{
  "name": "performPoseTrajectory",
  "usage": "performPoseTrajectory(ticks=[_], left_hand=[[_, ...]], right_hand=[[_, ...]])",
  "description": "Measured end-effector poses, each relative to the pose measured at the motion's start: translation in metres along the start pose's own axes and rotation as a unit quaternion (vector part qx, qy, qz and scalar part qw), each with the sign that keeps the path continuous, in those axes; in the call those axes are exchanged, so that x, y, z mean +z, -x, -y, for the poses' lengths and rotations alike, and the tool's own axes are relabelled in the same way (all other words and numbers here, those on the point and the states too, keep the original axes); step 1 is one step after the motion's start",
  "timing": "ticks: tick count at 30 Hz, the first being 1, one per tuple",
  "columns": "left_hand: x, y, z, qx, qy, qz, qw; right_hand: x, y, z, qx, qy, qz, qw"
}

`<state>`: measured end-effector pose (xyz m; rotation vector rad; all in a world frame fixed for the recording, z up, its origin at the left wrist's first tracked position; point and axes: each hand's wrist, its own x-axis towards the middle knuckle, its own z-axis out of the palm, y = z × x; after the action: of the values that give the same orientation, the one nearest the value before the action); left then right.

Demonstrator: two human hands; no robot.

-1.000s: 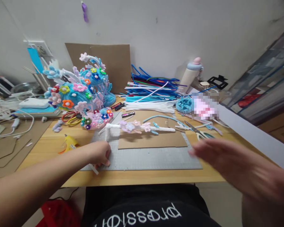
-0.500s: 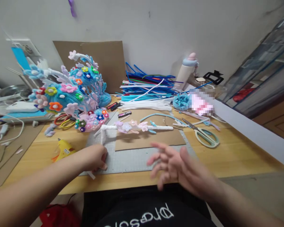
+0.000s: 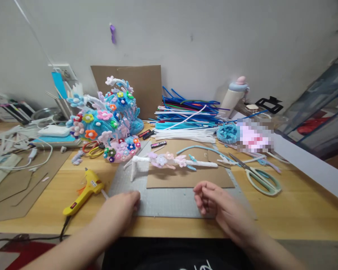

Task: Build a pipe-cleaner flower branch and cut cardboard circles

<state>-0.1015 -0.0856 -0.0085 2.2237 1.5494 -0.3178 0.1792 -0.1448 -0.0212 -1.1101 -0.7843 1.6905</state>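
Note:
My left hand (image 3: 126,205) rests at the front left of the grey cutting mat (image 3: 174,202), its fingers curled under and partly hidden, with nothing seen in it. Over the mat's front right hangs my right hand (image 3: 214,200), empty, its fingers loosely bent. Between and beyond them, a white wrapped stem (image 3: 204,164) with pastel fuzzy flowers (image 3: 162,160) lies across a cardboard sheet (image 3: 186,181). Its left end bends toward me. Left of my left hand is a yellow glue gun (image 3: 86,193). Scissors (image 3: 261,180) lie to the right.
Flower-covered blue fuzzy pieces (image 3: 101,120) stand at the back left. Behind the mat is a pile of coloured pipe cleaners (image 3: 186,116). A white bottle (image 3: 233,99) stands against the wall. Cables (image 3: 19,165) and a white power strip (image 3: 0,180) lie far left.
My view has turned left, so the table appears farther right. My right hand's spread fingers have drawn into a loose curl. My left hand stays low and curled; the stem still lies on the cardboard.

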Motion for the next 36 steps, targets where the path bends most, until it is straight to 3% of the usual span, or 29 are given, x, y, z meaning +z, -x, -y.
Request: performPoseTrajectory(ticks=[3, 5, 7, 10, 13, 18, 23, 27, 31, 36], left_hand=[[0.006, 0.005, 0.003, 0.005, 0.082, -0.053, 0.995], [0.004, 0.005, -0.003, -0.001, 0.197, -0.072, 0.978], [0.001, 0.005, -0.017, 0.004, 0.366, -0.074, 0.928], [-0.004, 0.003, -0.042, 0.034, 0.553, -0.073, 0.829], [-0.006, 0.0, -0.059, 0.067, 0.6, -0.084, 0.793], [-0.005, -0.009, -0.064, 0.094, 0.645, -0.06, 0.756], [-0.005, -0.013, -0.066, 0.109, 0.644, -0.072, 0.754], [-0.003, -0.012, -0.067, 0.105, 0.62, -0.091, 0.772], [0.002, -0.014, -0.068, 0.12, 0.623, -0.114, 0.765], [0.007, -0.019, -0.068, 0.158, 0.581, -0.187, 0.776]], right_hand=[[0.006, -0.012, -0.003, -0.003, 0.059, 0.022, 0.998], [0.015, -0.018, -0.002, -0.008, 0.101, 0.045, 0.994], [0.026, -0.024, 0.0, -0.031, 0.152, 0.066, 0.986], [0.04, -0.031, 0.003, -0.129, 0.239, 0.074, 0.959], [0.047, -0.034, 0.005, -0.217, 0.272, 0.065, 0.935], [0.045, -0.031, 0.005, -0.287, 0.273, 0.071, 0.916], [0.043, -0.029, 0.006, -0.338, 0.26, 0.099, 0.899], [0.044, -0.029, 0.008, -0.328, 0.294, 0.065, 0.896], [0.043, -0.028, 0.006, -0.289, 0.285, 0.027, 0.913], [0.042, -0.028, 0.002, -0.24, 0.258, 0.032, 0.935]])
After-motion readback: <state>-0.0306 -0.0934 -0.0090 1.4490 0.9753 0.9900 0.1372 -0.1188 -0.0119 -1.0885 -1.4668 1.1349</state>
